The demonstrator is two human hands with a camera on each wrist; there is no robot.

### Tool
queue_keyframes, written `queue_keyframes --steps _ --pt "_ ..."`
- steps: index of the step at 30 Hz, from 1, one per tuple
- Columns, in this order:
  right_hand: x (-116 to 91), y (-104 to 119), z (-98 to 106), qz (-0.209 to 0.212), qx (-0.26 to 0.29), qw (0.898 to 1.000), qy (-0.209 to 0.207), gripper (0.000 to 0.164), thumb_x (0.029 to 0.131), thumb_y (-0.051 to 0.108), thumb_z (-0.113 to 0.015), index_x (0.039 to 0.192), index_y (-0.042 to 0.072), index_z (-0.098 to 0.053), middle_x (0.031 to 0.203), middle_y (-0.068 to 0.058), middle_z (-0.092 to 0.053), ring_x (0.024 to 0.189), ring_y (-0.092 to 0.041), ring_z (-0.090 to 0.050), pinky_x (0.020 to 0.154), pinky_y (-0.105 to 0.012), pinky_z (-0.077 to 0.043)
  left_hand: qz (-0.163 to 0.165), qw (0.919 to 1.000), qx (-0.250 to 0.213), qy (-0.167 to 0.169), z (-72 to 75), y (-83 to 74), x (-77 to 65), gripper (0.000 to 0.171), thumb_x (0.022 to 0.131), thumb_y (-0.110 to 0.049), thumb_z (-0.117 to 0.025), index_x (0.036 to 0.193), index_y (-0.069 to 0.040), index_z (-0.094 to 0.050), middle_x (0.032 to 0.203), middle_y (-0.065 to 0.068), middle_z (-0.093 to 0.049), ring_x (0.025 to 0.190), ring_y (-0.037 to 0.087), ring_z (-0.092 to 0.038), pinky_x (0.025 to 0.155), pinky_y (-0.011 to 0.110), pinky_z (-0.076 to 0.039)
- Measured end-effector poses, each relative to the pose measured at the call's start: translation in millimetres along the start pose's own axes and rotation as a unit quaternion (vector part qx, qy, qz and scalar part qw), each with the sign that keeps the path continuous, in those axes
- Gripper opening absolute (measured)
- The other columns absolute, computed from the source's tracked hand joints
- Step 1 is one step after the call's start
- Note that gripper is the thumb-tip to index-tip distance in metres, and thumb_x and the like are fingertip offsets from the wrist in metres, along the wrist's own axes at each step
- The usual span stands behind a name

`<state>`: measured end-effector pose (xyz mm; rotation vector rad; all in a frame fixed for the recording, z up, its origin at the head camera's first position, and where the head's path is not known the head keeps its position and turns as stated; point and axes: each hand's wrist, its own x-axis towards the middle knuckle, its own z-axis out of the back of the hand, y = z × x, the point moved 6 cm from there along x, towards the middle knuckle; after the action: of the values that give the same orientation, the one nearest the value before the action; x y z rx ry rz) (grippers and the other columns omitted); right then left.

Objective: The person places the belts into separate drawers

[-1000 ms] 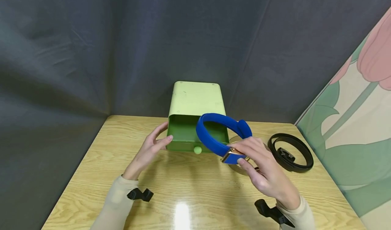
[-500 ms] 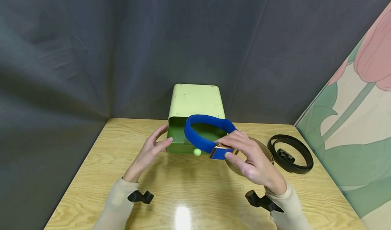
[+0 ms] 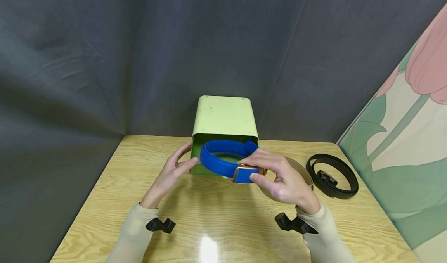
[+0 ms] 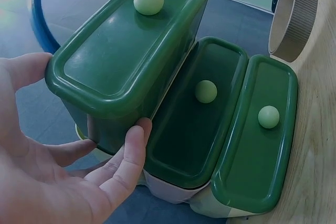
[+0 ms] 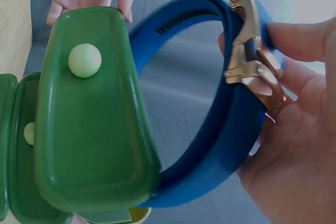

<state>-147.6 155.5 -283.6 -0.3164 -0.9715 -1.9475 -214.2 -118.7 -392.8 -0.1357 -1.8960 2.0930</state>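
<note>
A coiled blue belt is held by my right hand, with thumb and fingers pinching it at the gold buckle. The coil hangs over the pulled-out top drawer of a small light green cabinet, covering most of the drawer's opening in the head view. My left hand grips the drawer's left end, thumb on its upper edge and fingers underneath along the side. In the left wrist view, two lower drawers with round pale knobs stay pushed in.
A coiled tan belt lies on the wooden table right of the cabinet, partly behind my right hand. Farther right is a coiled black belt. A dark curtain stands behind, and a flower-patterned cloth at the right.
My right hand has carried the blue belt leftward and slightly down, from the drawer's right side to over its opening. More of the tan belt is uncovered. The left hand stays on the drawer.
</note>
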Motion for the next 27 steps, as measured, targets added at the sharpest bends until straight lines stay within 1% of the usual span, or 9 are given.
queue_keyframes --steps 4,8,11,14,17,20,22,27 --pt "2.0 -7.8 -3.6 -0.030 -0.002 1.000 0.001 0.038 0.095 -0.003 -0.067 0.129 0.012 -0.076 0.117 0.003 -0.076 0.101 -0.011 -0.062 0.082 -0.029 -0.053 -0.002 1.0000 0.002 0.002 -0.7 0.3 0.4 0.067 0.108 -0.021 -0.057 0.169 -0.010 -0.030 0.172 0.022 -0.029 0.119 0.028 -0.068 0.090 0.028 -0.057" --pt "5.8 -15.6 -6.4 -0.039 0.009 0.999 -0.003 0.037 0.096 -0.003 -0.067 0.129 0.011 -0.076 0.111 0.002 -0.075 0.097 -0.012 -0.058 0.077 -0.028 -0.051 -0.003 1.0000 0.004 0.003 -0.6 0.5 0.5 0.067 0.108 -0.020 -0.057 0.169 -0.009 -0.030 0.172 0.022 -0.029 0.116 0.025 -0.069 0.091 0.030 -0.058" --pt "9.1 -20.8 -7.7 -0.048 0.015 0.999 -0.005 0.036 0.096 -0.002 -0.068 0.129 0.010 -0.076 0.106 0.001 -0.072 0.091 -0.011 -0.056 0.073 -0.027 -0.049 -0.002 1.0000 0.005 0.001 0.5 0.5 0.4 0.067 0.108 -0.021 -0.057 0.169 -0.009 -0.030 0.172 0.022 -0.029 0.118 0.028 -0.068 0.091 0.030 -0.058" --pt "12.1 -24.6 -9.3 -0.056 0.014 0.998 -0.003 0.034 0.097 0.000 -0.068 0.129 0.009 -0.076 0.106 0.000 -0.073 0.088 -0.011 -0.054 0.070 -0.026 -0.049 -0.004 1.0000 0.007 0.000 1.1 0.2 0.1 0.067 0.108 -0.021 -0.057 0.169 -0.009 -0.029 0.171 0.022 -0.030 0.120 0.033 -0.067 0.089 0.028 -0.057" --pt "15.4 -26.4 -10.4 -0.065 0.009 0.998 0.002 0.034 0.097 0.002 -0.068 0.129 0.008 -0.076 0.109 -0.002 -0.075 0.090 -0.012 -0.055 0.072 -0.027 -0.049 -0.005 1.0000 0.006 -0.001 1.6 0.1 -0.3 0.067 0.108 -0.021 -0.056 0.169 -0.009 -0.029 0.171 0.022 -0.031 0.120 0.032 -0.067 0.089 0.029 -0.057" --pt "19.1 -27.3 -11.3 -0.073 0.007 0.997 0.004 0.034 0.097 0.003 -0.069 0.130 0.007 -0.075 0.113 -0.004 -0.076 0.094 -0.014 -0.058 0.074 -0.028 -0.050 -0.006 1.0000 0.004 -0.001 2.0 0.1 -0.3 0.067 0.108 -0.020 -0.056 0.169 -0.009 -0.030 0.170 0.022 -0.031 0.116 0.026 -0.068 0.089 0.029 -0.058" --pt "20.8 -28.9 -12.2 -0.080 0.004 0.997 0.005 0.034 0.098 0.004 -0.069 0.131 0.008 -0.075 0.113 -0.004 -0.075 0.095 -0.014 -0.059 0.075 -0.029 -0.050 -0.007 1.0000 0.002 -0.001 2.0 0.1 0.0 0.067 0.108 -0.020 -0.057 0.168 -0.009 -0.030 0.170 0.022 -0.031 0.115 0.024 -0.068 0.088 0.029 -0.057" --pt "22.2 -36.9 -16.2 -0.093 -0.003 0.996 0.007 0.033 0.100 0.007 -0.069 0.132 0.011 -0.075 0.109 -0.001 -0.072 0.090 -0.012 -0.057 0.071 -0.032 -0.051 -0.008 1.0000 -0.001 0.002 1.4 -0.1 0.3 0.066 0.108 -0.020 -0.057 0.168 -0.010 -0.031 0.170 0.023 -0.032 0.119 0.029 -0.068 0.089 0.027 -0.057"
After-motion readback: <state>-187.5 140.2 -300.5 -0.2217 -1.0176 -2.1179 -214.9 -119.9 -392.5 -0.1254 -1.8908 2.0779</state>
